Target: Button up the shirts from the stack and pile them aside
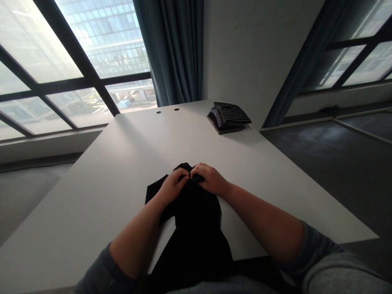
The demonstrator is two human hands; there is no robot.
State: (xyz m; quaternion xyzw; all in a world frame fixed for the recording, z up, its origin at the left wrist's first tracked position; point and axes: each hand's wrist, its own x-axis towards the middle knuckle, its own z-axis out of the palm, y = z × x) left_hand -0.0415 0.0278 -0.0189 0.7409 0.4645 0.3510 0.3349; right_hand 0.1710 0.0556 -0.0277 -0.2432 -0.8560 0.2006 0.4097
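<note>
A black garment (196,220) lies on the white table (107,183) in front of me and hangs over the near edge toward my lap. My left hand (173,185) and my right hand (210,177) meet at its far end. Both are closed, pinching the black cloth between fingers and thumb, knuckles almost touching. The cloth bunches up a little just beyond my fingertips. Grey sleeves are pushed up on both forearms.
A pile of folded clothes, a black-and-white striped piece on top (229,114), sits at the table's far right corner. Two small round holes (168,110) mark the far edge. Beyond are large windows (92,53), a blue curtain (174,49) and dark floor (330,163) on the right.
</note>
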